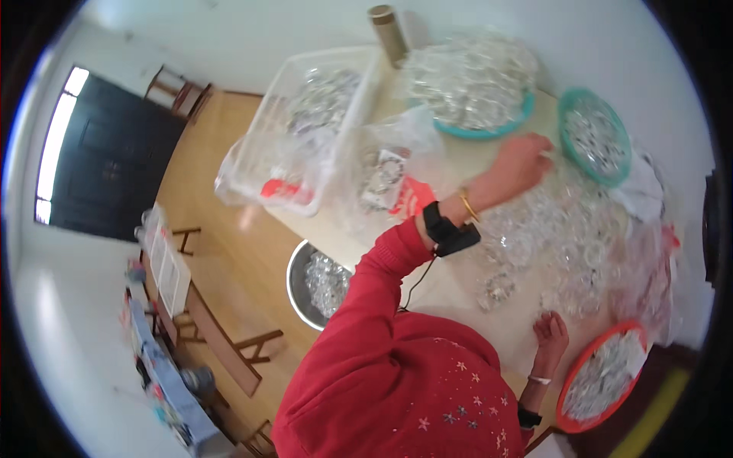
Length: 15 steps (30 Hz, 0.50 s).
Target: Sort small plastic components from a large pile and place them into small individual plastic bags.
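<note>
My left hand (521, 162) is over the far part of the cream table, between a heaped teal basin (489, 128) and a smaller teal basket (622, 172). Its fingers are drawn together; whatever is between them is too small to make out. Nearer to me, my right hand (550, 333) is by the table's near side, fingers loosely bent and apart, with nothing visible in them. Clear, shiny small plastic-looking pieces (550, 229) lie spread between the two hands. A small clump of beaded-looking pieces (496, 291) sits left of my right hand.
A white plastic crate (263, 126) holds clear packets on the left, beside a clear bag (408, 133). A red basket (566, 412) of pieces stands near my right forearm. Below the table's left edge is a metal basin (294, 286). A brown cylinder (388, 34) stands far back.
</note>
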Each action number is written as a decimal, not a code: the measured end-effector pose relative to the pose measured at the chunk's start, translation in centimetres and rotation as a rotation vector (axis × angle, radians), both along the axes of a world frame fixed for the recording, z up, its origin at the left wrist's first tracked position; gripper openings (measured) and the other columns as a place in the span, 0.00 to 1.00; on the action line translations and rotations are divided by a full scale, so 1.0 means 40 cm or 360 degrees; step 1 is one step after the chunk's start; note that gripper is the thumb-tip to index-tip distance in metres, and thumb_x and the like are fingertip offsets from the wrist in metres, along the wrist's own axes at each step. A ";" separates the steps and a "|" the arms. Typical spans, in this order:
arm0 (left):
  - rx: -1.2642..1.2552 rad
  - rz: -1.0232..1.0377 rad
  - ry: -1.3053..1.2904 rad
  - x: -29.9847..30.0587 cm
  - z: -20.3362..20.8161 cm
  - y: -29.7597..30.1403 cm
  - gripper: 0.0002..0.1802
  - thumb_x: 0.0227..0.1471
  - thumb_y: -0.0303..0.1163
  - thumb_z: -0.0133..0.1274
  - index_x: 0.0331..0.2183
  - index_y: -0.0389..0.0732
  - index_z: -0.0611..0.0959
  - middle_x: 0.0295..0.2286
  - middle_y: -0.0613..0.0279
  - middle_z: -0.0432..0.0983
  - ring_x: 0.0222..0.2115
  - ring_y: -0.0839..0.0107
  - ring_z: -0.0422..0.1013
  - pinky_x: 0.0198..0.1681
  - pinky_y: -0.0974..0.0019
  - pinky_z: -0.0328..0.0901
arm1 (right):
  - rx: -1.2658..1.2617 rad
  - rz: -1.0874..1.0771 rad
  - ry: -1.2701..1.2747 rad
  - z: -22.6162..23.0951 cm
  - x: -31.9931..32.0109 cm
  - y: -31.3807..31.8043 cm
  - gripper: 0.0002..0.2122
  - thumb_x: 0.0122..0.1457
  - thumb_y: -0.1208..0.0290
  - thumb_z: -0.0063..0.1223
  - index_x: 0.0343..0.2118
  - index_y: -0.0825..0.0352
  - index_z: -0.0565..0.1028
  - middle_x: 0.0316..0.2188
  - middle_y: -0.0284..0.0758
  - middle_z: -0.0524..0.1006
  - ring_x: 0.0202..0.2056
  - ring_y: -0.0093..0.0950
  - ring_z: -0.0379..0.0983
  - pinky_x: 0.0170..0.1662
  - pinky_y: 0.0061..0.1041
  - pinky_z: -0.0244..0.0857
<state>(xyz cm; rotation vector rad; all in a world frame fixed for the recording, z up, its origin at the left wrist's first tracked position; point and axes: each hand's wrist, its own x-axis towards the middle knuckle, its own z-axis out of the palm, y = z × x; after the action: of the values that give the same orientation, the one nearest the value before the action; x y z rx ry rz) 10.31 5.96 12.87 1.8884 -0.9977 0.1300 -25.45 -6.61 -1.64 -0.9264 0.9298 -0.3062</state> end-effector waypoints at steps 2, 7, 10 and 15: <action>0.0053 0.0026 -0.0109 -0.052 0.100 0.049 0.12 0.43 0.31 0.54 0.31 0.35 0.79 0.28 0.50 0.76 0.27 0.56 0.74 0.33 0.58 0.66 | 0.0019 0.0080 0.0002 -0.014 0.006 -0.011 0.12 0.58 0.71 0.48 0.43 0.69 0.71 0.32 0.36 0.76 0.30 0.27 0.74 0.36 0.26 0.71; 0.0003 0.0249 -0.0011 0.008 0.199 0.267 0.09 0.44 0.31 0.52 0.30 0.38 0.81 0.26 0.51 0.76 0.27 0.56 0.73 0.32 0.60 0.67 | 0.0092 0.0149 0.0072 -0.036 0.025 -0.045 0.10 0.59 0.70 0.47 0.41 0.67 0.71 0.31 0.35 0.77 0.28 0.25 0.75 0.33 0.24 0.72; -0.0123 0.0593 0.0268 0.144 0.189 0.468 0.10 0.45 0.31 0.51 0.30 0.36 0.82 0.22 0.54 0.78 0.21 0.68 0.75 0.28 0.68 0.69 | 0.0113 0.0190 0.0099 -0.043 0.032 -0.058 0.09 0.59 0.70 0.47 0.41 0.66 0.71 0.31 0.34 0.77 0.27 0.25 0.75 0.32 0.24 0.72; -0.0195 0.1034 0.0522 0.331 0.114 0.738 0.11 0.42 0.29 0.51 0.27 0.32 0.82 0.18 0.53 0.77 0.17 0.71 0.74 0.25 0.69 0.69 | 0.0115 0.0162 0.0136 -0.042 0.029 -0.056 0.09 0.59 0.70 0.47 0.41 0.65 0.71 0.30 0.34 0.77 0.26 0.24 0.74 0.31 0.24 0.72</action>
<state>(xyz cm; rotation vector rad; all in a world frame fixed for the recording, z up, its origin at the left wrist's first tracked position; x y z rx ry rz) 23.55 35.47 17.45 1.9745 -0.1318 0.2431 -24.30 -8.86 -3.34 -0.9227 0.9622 -0.1463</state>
